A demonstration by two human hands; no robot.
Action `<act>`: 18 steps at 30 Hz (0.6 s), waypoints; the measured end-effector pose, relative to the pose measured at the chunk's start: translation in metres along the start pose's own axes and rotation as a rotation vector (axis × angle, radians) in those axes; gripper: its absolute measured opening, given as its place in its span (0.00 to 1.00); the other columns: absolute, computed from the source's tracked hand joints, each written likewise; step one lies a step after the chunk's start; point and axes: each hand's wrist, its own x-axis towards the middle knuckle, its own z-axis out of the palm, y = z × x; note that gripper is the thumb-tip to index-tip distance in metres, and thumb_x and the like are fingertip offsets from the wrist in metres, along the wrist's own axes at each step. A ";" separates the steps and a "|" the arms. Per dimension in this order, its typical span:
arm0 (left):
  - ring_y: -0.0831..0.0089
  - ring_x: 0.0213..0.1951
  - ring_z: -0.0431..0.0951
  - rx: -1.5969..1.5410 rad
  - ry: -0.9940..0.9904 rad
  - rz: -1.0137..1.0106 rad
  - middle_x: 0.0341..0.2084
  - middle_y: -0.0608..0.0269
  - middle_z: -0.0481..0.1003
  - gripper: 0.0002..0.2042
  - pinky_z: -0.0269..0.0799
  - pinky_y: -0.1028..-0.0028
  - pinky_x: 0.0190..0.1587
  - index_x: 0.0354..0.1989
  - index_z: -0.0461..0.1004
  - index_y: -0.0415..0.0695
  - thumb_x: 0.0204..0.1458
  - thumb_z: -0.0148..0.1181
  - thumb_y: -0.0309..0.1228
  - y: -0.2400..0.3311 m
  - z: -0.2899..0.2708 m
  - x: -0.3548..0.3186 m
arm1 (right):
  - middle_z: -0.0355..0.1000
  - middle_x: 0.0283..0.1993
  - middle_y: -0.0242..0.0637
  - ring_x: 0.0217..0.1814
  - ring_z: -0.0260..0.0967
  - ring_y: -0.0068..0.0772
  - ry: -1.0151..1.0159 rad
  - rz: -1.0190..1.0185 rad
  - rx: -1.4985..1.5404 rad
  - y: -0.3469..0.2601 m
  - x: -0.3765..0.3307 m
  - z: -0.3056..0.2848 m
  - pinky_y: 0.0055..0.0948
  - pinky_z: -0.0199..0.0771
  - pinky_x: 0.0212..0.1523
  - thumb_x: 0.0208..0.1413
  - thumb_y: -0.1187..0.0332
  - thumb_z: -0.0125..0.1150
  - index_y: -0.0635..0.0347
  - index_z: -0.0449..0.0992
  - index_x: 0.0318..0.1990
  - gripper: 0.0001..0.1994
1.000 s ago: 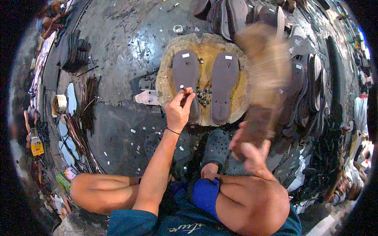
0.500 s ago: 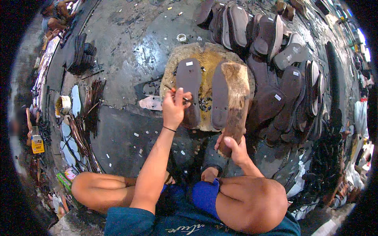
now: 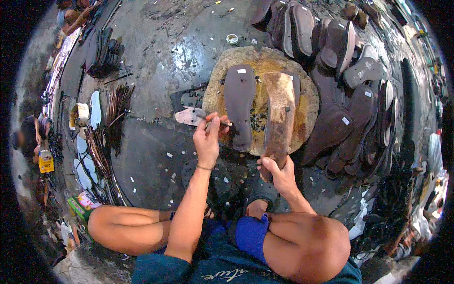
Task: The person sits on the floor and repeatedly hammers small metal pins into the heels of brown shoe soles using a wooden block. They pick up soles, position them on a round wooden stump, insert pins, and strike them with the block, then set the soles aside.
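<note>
My left hand (image 3: 207, 144) is closed around a slim dark tool with an orange part (image 3: 208, 118), perhaps a punch; its exact kind is unclear. It hovers just left of a dark brown shoe sole (image 3: 239, 102) with small holes and a white label. My right hand (image 3: 279, 171) grips the lower end of a thick wooden club (image 3: 280, 111), pale and worn at its far end. The club hangs over a second brown sole (image 3: 296, 85) and hides most of it. Both soles lie on a round, yellow-brown block (image 3: 305, 104) strewn with small dark bits.
Piles of brown soles (image 3: 326, 128) crowd the right side. A dark stack (image 3: 100, 52) stands far left, near dark strips (image 3: 118, 113) and pale blue sole shapes (image 3: 96, 109). A small round container (image 3: 231, 39) sits beyond the block. Another person (image 3: 71, 16) is at upper left.
My left hand has moved off the left sole to its left side, still holding the slim tool. The club has shifted left over the right sole. The whole view has moved slightly.
</note>
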 end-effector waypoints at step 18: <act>0.69 0.32 0.84 0.699 0.002 0.472 0.31 0.56 0.82 0.10 0.77 0.72 0.33 0.40 0.80 0.40 0.57 0.65 0.34 -0.008 0.011 0.008 | 0.71 0.36 0.33 0.36 0.70 0.30 -0.273 -0.858 0.427 -0.136 -0.021 0.006 0.31 0.72 0.36 0.46 0.57 0.75 0.59 0.66 0.57 0.33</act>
